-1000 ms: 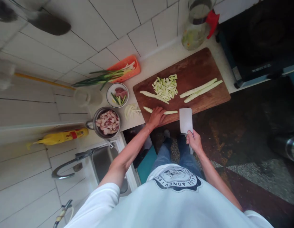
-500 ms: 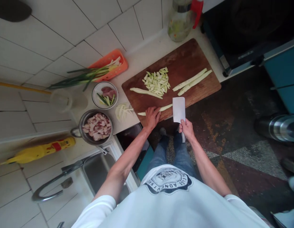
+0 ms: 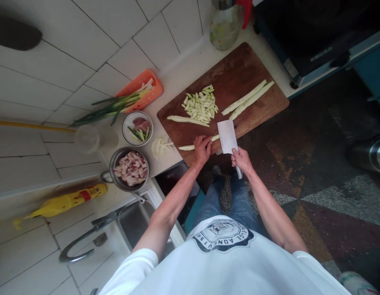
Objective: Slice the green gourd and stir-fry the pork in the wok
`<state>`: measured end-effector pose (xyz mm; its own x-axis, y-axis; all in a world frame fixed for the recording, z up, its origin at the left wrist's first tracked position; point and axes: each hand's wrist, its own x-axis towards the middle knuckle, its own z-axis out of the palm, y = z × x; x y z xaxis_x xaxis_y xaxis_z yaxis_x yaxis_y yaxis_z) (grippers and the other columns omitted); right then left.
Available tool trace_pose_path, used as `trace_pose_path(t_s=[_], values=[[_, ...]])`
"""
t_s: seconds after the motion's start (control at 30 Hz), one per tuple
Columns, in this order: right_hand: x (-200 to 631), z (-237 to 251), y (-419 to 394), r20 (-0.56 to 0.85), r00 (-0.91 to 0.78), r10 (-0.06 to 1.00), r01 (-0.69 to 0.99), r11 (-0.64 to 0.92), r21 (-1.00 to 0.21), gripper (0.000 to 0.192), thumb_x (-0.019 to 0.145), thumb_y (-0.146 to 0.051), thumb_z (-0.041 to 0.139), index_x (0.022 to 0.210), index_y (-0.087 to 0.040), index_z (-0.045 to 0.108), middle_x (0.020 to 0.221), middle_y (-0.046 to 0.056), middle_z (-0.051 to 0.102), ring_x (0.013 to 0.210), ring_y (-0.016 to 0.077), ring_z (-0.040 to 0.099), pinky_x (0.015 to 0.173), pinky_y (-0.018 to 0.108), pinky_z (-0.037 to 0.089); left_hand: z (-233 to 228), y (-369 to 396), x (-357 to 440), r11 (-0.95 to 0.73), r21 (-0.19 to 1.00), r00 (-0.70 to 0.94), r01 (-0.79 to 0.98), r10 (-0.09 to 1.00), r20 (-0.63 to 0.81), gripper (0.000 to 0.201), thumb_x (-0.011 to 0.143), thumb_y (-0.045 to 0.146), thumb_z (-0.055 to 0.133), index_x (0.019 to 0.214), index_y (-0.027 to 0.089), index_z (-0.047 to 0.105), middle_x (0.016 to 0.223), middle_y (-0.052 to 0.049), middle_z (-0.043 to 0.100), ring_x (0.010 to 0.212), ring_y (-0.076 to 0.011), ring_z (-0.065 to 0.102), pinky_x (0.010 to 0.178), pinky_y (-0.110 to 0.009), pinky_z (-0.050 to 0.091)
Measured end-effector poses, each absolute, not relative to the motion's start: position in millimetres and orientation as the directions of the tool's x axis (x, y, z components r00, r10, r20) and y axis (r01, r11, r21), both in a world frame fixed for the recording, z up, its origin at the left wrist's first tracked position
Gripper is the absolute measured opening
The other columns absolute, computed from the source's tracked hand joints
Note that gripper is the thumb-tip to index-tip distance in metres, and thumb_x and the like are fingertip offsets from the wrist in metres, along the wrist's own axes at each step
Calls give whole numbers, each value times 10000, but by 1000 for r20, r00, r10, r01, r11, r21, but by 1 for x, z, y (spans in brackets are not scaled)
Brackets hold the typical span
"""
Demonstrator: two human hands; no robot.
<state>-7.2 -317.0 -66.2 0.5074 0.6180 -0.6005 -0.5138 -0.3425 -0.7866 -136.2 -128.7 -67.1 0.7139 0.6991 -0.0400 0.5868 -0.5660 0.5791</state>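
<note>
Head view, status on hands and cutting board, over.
Left hand pinning vegetable strip on cutting board. Right hand gripping cleaver, blade beside left fingers. Cut pieces piled behind; nothing blocking.

A single head-worn camera looks steeply down from above the person's chest, facing the counter (image 3: 190,69) edge and tiled wall. It sits fairly far up, taking in both forearms, the cutting board (image 3: 239,73), the sink (image 3: 134,213) and the floor (image 3: 315,172).
</note>
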Motion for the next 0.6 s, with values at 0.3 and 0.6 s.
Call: trace_pose_path(t_s=[0.3, 0.6], values=[[-24, -71, -330, -616, 468, 634, -555, -332, -763, 476, 915, -683, 695, 890, -249, 501, 586, -88, 490, 409, 88, 443, 368, 231, 432, -77, -128, -139, -591, 668, 695, 453, 703, 151, 324, 1098, 453, 537, 1097, 228, 769, 1143, -118, 697, 1150, -282, 612, 1037, -471, 460], [-41, -81, -344, -599, 430, 675, -518, -359, -776, 466, 939, -690, 642, 904, -236, 541, 596, -81, 510, 409, 82, 448, 399, 219, 445, -79, -127, -138, -605, 672, 688, 428, 700, 192, 297, 1101, 416, 537, 1084, 223, 761, 1130, -120, 688, 1123, -276, 615, 1019, -460, 470]])
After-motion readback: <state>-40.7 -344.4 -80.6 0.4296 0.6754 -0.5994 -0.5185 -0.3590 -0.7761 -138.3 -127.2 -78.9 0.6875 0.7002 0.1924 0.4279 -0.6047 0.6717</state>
